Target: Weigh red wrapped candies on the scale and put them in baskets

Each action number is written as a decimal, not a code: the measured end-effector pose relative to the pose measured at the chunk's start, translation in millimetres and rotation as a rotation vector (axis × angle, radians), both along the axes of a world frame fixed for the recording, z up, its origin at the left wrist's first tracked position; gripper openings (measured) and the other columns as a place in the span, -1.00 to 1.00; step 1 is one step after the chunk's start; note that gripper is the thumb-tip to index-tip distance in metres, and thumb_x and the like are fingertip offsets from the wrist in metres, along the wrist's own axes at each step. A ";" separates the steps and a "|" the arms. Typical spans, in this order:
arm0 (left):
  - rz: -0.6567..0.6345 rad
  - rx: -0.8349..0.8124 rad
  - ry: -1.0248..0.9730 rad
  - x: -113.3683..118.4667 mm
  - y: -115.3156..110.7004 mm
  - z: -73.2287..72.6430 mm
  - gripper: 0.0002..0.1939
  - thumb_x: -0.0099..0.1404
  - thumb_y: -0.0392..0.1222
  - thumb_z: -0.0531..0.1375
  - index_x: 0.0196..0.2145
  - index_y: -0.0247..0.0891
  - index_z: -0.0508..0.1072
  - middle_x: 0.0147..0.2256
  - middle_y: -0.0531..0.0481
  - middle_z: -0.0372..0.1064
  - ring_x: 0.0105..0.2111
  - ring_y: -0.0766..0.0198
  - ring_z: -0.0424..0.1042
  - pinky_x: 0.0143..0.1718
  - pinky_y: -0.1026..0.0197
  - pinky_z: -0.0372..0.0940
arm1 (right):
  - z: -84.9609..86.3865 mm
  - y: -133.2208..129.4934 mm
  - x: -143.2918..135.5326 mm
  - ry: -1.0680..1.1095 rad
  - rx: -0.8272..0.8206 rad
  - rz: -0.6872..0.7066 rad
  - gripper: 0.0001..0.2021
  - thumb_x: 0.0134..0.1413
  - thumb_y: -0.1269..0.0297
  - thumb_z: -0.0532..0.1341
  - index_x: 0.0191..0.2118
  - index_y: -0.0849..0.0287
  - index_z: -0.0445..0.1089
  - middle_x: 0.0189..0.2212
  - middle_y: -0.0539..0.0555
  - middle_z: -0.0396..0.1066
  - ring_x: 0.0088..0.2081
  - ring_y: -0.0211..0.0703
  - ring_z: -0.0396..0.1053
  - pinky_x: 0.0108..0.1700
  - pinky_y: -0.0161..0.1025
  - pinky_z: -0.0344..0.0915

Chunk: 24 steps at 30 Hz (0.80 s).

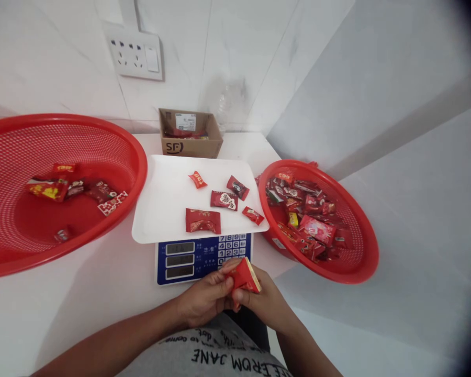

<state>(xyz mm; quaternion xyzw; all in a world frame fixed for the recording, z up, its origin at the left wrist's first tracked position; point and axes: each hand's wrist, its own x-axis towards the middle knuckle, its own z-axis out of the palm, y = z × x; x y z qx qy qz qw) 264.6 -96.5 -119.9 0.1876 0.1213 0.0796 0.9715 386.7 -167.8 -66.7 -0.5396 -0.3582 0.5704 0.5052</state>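
Observation:
Both of my hands meet in front of the scale and hold a red packet (244, 276) with a pale yellow edge. My left hand (209, 294) pinches its left side, and my right hand (261, 301) grips it from the right. Just beyond them stands a digital scale (210, 251) with a blue keypad panel, partly covered by my fingers. Its white tray (163, 193) carries several red wrapped candies, among them a larger candy (203, 221) near the front edge and a small candy (198, 179) towards the back.
On the left is a large red basket (137, 173) with several wrapped sweets. A fuller red basket (361, 262) of packets stands at the right, against the tray. Behind the scale are an open cardboard box (192, 147) and a clear plastic bottle (223, 107). A socket panel (135, 55) is on the wall.

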 end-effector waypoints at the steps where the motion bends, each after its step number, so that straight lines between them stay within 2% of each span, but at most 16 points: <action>1: 0.005 -0.001 0.001 0.2 0.0 0.4 -0.62 0.04 0.05 0.34 -0.29 -0.31 0.50 -0.46 0.03 0.34 -0.50 0.43 0.28 -0.43 0.35 0.17 | 1.2 0.8 -0.2 -0.020 0.009 0.001 -0.59 -0.11 -0.01 0.34 -0.14 0.08 0.41 -0.23 0.03 0.33 -0.46 -0.31 0.31 -0.49 -0.34 0.31; 6: 0.008 0.004 -0.005 0.5 -0.2 0.9 -0.63 0.04 0.05 0.35 -0.34 -0.32 0.50 -0.50 0.04 0.32 -0.52 0.44 0.28 -0.44 0.36 0.17 | 4.2 4.2 -2.2 -0.084 0.060 -0.003 -0.61 -0.10 -0.03 0.33 -0.17 0.09 0.44 -0.26 0.05 0.35 -0.43 -0.29 0.33 -0.47 -0.34 0.32; 10: -0.026 0.022 -0.018 -1.0 0.0 -1.0 -0.54 0.00 0.14 0.33 -0.42 -0.39 0.49 -0.54 0.01 0.33 -0.53 0.40 0.32 -0.45 0.33 0.18 | 0.5 3.8 -4.5 0.037 0.027 -0.030 -0.60 -0.13 -0.01 0.35 -0.18 0.10 0.41 -0.44 -0.04 0.36 -0.60 -0.38 0.29 -0.59 -0.41 0.27; 14: -0.073 0.038 -0.013 -2.8 1.1 -1.9 -0.58 -0.04 0.01 0.40 -0.37 -0.44 0.51 -0.50 -0.05 0.37 -0.50 0.38 0.36 -0.42 0.33 0.20 | -1.5 4.1 -5.7 0.028 0.013 -0.082 -0.64 -0.11 0.00 0.34 -0.24 0.12 0.42 -0.55 -0.07 0.35 -0.68 -0.38 0.27 -0.66 -0.41 0.24; 21: -0.072 0.024 -0.032 -2.6 1.5 -0.7 -0.56 -0.06 -0.01 0.41 -0.29 -0.38 0.51 -0.49 0.00 0.39 -0.48 0.40 0.37 -0.42 0.35 0.22 | -1.6 4.3 -5.8 -0.103 0.025 -0.084 -0.59 -0.10 -0.10 0.29 -0.20 0.08 0.47 -0.45 0.03 0.42 -0.66 -0.33 0.28 -0.68 -0.34 0.29; 24: -0.059 0.013 -0.047 -2.7 1.5 -0.7 -0.58 -0.04 -0.01 0.40 -0.29 -0.36 0.51 -0.49 0.01 0.40 -0.49 0.42 0.37 -0.41 0.35 0.22 | 2.3 4.5 -4.8 -0.058 0.026 -0.040 -0.53 -0.11 -0.10 0.30 -0.10 0.07 0.42 -0.29 0.08 0.45 -0.65 -0.36 0.31 -0.65 -0.33 0.33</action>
